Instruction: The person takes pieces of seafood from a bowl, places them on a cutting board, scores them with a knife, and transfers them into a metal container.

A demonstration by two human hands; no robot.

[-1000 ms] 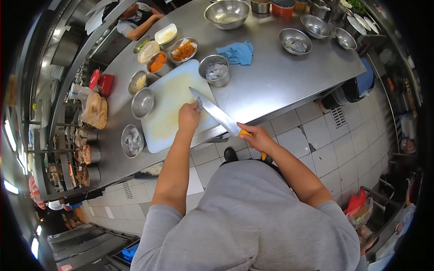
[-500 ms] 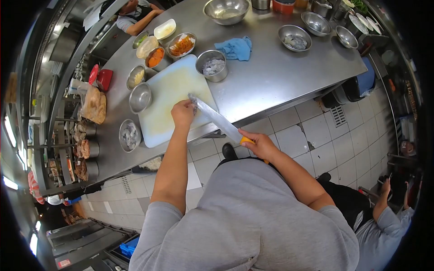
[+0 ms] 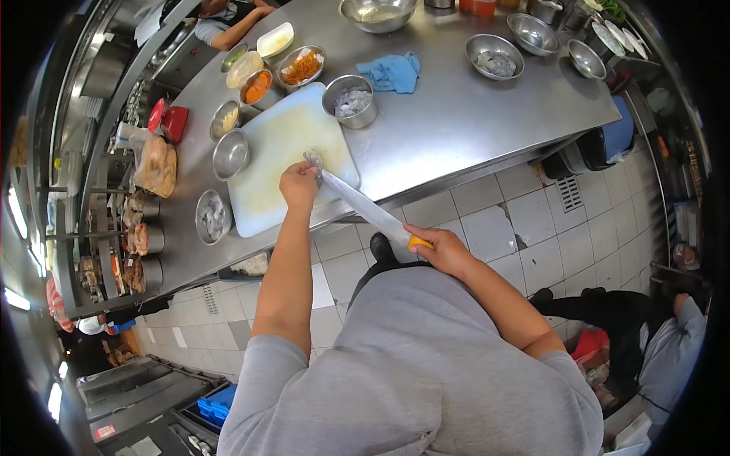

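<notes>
My right hand (image 3: 441, 248) is closed round the yellow handle of a large kitchen knife (image 3: 365, 207). Its blade points up and left, with the tip close to my left fingers. Over the cutting board (image 3: 262, 178), my left hand (image 3: 299, 186) pinches a small greyish raw shrimp (image 3: 312, 159), which meets the knife tip. Similar grey shrimp fill a metal pot (image 3: 352, 104) at the board's upper right corner and lie in a bowl (image 3: 214, 217) at its left. An empty-looking metal bowl (image 3: 231, 155) stands beside the board's left edge.
Bowls of orange slices (image 3: 256, 87) and shredded orange food (image 3: 303, 67) stand behind the board. A blue cloth (image 3: 391, 73) and another shrimp bowl (image 3: 495, 58) lie farther right on the steel table (image 3: 449, 129). Co-workers are at upper left (image 3: 228, 30) and lower right (image 3: 673, 357).
The knife tip and both hands stay close together at the shrimp, with only a small shift. The view has tilted slightly. At lower right, the co-worker has changed posture, and a red item now shows.
</notes>
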